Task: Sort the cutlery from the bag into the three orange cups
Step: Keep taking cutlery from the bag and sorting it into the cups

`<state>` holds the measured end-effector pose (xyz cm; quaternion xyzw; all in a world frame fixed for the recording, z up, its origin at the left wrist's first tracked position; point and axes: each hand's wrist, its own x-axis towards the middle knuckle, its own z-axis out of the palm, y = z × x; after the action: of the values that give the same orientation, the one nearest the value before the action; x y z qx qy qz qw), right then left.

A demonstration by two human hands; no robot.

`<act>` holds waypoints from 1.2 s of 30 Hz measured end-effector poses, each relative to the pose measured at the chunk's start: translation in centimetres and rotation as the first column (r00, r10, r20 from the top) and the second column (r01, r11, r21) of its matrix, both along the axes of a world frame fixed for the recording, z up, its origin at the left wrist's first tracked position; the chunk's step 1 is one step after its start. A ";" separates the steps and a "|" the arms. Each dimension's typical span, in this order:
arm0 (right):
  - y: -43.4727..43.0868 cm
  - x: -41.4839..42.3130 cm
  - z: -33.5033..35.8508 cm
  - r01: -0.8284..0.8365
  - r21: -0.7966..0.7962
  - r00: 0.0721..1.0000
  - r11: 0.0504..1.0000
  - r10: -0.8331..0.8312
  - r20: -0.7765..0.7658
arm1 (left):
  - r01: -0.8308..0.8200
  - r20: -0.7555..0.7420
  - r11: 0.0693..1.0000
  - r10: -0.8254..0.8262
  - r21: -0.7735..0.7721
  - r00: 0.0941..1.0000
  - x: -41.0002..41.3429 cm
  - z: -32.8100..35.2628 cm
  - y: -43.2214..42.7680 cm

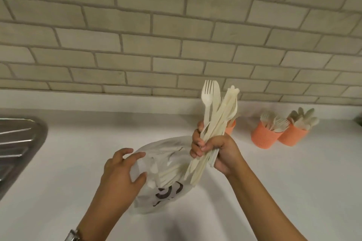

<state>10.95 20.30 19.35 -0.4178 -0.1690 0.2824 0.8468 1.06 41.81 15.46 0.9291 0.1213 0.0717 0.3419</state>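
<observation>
Right hand (213,148) grips cream plastic cutlery bundle (217,119), centre frame, fork tines up; left hand (121,174), fingers loosely curved, holds translucent bag (166,178).

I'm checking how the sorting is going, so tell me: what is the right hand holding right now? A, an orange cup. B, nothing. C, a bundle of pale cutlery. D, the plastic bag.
C: the right hand grips a bundle of pale cutlery, with a fork's tines pointing up, while the left hand holds the plastic bag on the counter.
</observation>
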 end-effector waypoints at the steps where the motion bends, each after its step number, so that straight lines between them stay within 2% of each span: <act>1: -0.5 -0.5 -0.2 0.036 0.023 0.999 0.999 -0.035 -0.021 | -0.013 0.021 0.999 0.012 0.032 1.000 -0.1 0.4 -0.3; 5: -3.0 -2.3 -1.1 0.170 0.091 0.983 0.981 -0.163 -0.082 | -0.027 0.133 0.990 0.008 0.142 0.991 -0.2 1.5 -1.4; 8: -5.6 -3.4 -1.5 0.233 0.080 0.971 0.969 -0.228 -0.065 | -0.006 0.171 0.990 -0.019 0.144 0.985 -0.3 1.6 -2.9; 15: -12.3 -4.2 -2.5 0.317 -0.079 0.947 0.945 -0.320 -0.023 | 0.071 0.362 0.995 -0.092 0.070 0.928 0.6 2.3 -9.3; 20: -18.7 -3.7 -3.7 0.326 -0.187 0.945 0.927 -0.322 0.054 | 0.244 0.436 0.962 -0.168 -0.125 0.884 2.1 2.9 -19.0; 22: -21.8 -3.4 -4.0 0.327 -0.201 0.945 0.923 -0.316 0.087 | 0.331 0.403 0.910 -0.214 -0.248 0.890 2.7 2.7 -24.6; 24: -25.1 -3.1 -4.3 0.320 -0.227 0.947 0.920 -0.303 0.106 | 0.351 0.325 0.872 -0.241 -0.342 0.914 3.5 2.3 -30.1; 31: -34.1 -3.2 -4.4 0.290 -0.369 0.955 0.883 -0.243 0.168 | 0.209 0.244 0.920 -0.130 -0.332 0.961 5.3 2.1 -42.1; 36: -37.4 -3.2 -4.5 0.311 -0.466 0.945 0.828 -0.218 0.243 | 0.131 0.190 0.903 -0.056 -0.409 0.980 6.0 2.4 -46.6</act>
<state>7.80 -17.09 14.82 -0.6653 -0.1063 0.1571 0.7221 7.04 -4.81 17.85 0.8289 0.0585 0.1082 0.5458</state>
